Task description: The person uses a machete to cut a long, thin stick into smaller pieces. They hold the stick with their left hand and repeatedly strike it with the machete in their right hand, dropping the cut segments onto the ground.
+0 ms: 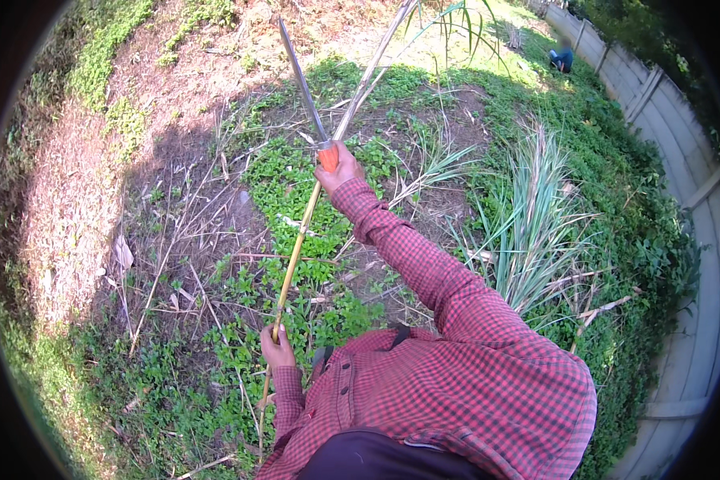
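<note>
A long yellowish cane stalk (298, 248) runs slanting up from the lower middle, past both hands, to drooping green leaves at the top. Low on it, my left hand (278, 349) has its fingers wrapped round the stalk. My right hand (342, 166) is closed round the orange handle of a machete (302, 80), whose long blade points up and slightly left. The stalk passes right behind this hand; whether its fingers also touch the stalk I cannot tell. Above the hand, a pale dry upper part (368, 76) of the stalk leans right.
A clump of long grassy leaves (536, 216) grows to the right of my arm. Low green plants (284, 184) and dry sticks cover the ground. A grey panel fence (680, 152) curves along the right, and another person (562, 60) is low down near its far end.
</note>
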Demonstrator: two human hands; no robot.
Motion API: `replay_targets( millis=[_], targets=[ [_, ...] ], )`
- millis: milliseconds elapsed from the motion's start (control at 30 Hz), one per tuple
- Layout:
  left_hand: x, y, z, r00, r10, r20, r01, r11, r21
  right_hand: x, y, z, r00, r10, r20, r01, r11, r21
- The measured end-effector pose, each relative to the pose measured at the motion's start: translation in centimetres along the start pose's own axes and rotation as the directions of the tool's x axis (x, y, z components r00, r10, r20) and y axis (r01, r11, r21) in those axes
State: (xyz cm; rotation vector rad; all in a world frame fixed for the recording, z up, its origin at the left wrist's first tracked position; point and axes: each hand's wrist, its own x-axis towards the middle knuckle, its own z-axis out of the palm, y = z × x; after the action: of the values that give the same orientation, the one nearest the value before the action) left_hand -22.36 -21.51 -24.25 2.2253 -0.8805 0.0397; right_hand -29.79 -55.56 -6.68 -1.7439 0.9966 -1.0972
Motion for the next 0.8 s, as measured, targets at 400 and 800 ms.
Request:
replay_targets(
  millis=[400,800],
  targets=[
    [8.9,6.2,-3.7,0.541,-0.053,0.84,0.639,0.675,-0.369,-2.9,1.9,-7.2,0.91,-0.297,0.288,0.413,0.707,-0.574],
    [7.0,11.0,-7.6,0.131,0.043,0.991,0.92,0.366,-0.137,0.2,8.3,-10.0,0.951,0.045,0.304,0.206,0.642,-0.739]
  ],
)
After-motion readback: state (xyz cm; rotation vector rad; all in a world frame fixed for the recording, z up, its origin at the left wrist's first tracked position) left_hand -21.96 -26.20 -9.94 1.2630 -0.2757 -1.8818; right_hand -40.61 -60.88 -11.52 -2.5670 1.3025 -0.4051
